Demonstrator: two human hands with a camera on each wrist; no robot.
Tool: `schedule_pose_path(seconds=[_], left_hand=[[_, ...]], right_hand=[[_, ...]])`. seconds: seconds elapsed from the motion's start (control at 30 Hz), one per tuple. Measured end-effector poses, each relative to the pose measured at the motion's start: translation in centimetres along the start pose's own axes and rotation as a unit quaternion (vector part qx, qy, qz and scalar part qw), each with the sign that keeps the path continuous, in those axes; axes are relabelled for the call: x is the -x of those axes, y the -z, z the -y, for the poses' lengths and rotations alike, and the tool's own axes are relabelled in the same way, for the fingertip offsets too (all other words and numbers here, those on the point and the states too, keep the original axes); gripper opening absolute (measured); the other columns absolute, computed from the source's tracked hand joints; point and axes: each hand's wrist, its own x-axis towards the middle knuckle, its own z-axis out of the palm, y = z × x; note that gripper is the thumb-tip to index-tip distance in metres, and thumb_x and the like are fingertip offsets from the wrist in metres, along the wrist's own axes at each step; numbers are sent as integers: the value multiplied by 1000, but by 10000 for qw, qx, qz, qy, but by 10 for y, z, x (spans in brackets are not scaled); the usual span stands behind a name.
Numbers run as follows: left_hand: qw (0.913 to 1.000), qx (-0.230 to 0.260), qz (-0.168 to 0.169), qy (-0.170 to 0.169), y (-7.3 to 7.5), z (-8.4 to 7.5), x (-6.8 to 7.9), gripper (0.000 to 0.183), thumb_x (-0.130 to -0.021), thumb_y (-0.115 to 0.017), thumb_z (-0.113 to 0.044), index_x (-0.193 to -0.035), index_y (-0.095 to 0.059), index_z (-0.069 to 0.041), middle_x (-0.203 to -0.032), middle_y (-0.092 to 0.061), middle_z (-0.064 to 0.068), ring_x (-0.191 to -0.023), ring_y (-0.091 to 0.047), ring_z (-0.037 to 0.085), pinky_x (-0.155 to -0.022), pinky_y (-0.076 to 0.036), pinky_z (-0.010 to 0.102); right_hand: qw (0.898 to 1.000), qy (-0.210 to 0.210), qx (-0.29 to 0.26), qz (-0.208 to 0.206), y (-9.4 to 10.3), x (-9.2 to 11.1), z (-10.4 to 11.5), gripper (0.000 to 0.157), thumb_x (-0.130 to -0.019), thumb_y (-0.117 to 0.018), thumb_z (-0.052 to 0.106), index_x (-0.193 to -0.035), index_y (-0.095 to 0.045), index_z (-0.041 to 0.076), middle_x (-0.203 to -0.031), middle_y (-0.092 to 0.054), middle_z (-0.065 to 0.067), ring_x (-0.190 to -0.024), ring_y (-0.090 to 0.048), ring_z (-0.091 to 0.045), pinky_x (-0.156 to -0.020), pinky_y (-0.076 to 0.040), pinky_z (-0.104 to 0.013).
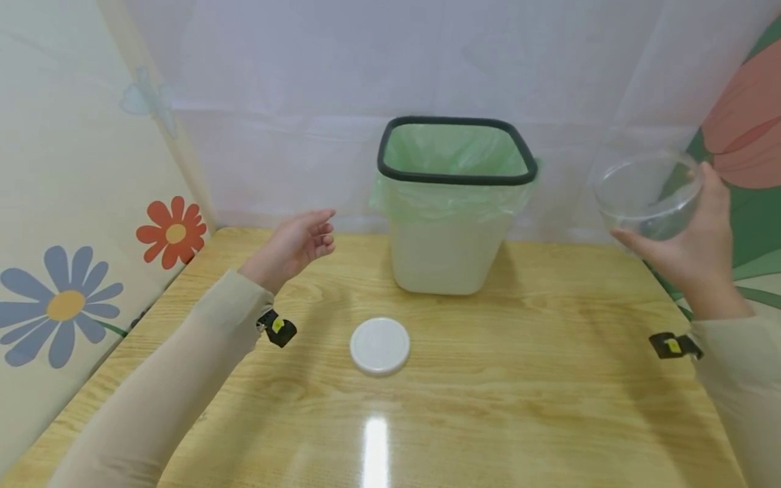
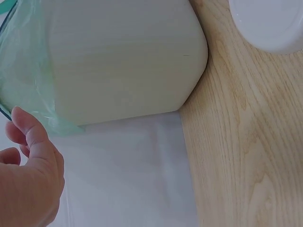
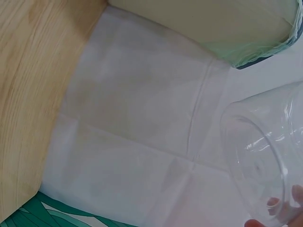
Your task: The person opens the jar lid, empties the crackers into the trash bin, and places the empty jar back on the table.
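Note:
My right hand (image 1: 702,237) grips a clear, round plastic jar (image 1: 649,193) above the table's right side, thumb and fingers on either side of it. In the right wrist view the jar (image 3: 260,151) shows as see-through, with fingertips (image 3: 284,203) at its lower edge. My left hand (image 1: 293,244) hovers over the table's left part, fingers loosely bent and nothing in them. A round white lid (image 1: 380,346) lies flat on the table in front of the bin. In the left wrist view, the left hand (image 2: 33,175) overlaps the edge of the bin's liner.
A pale bin (image 1: 448,251) with a black rim and green bag liner (image 1: 457,203) stands upright at the table's back. Behind it hangs a white cloth (image 1: 293,68). Flower-patterned panels (image 1: 67,305) flank both sides of the wooden table (image 1: 518,393).

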Motion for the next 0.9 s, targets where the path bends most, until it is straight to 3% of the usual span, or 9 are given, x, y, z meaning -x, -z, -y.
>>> schedule_pose_path(seconds=[0.2, 0.53, 0.9], left_hand=[[10000, 37, -6, 52, 3, 4, 0, 15, -103, -50, -19, -114, -51, -9, -82, -52, 0, -67, -49, 8, -65, -50, 19], [9999, -13, 43, 91, 9, 12, 3, 17, -104, -47, -19, -118, -49, -10, -84, -51, 0, -68, -48, 8, -66, -49, 18], [9999, 49, -34, 124, 14, 18, 6, 17, -104, -48, -20, -118, -49, -10, -81, -52, -1, -66, -49, 8, -63, -50, 19]], right_hand=[[9995, -300, -80, 69, 0, 4, -3, 115, -73, -84, 14, -157, -5, 21, -156, -19, -16, -140, -22, -37, -114, -17, -56], [9986, -426, -313, -27, -2, 10, -9, 114, -72, -84, 13, -156, -7, 23, -155, -21, -14, -141, -21, -35, -114, -15, -52], [9961, -674, -565, -70, -3, 17, -8, 114, -72, -84, 11, -155, -9, 26, -156, -24, -8, -142, -22, -27, -116, -13, -41]])
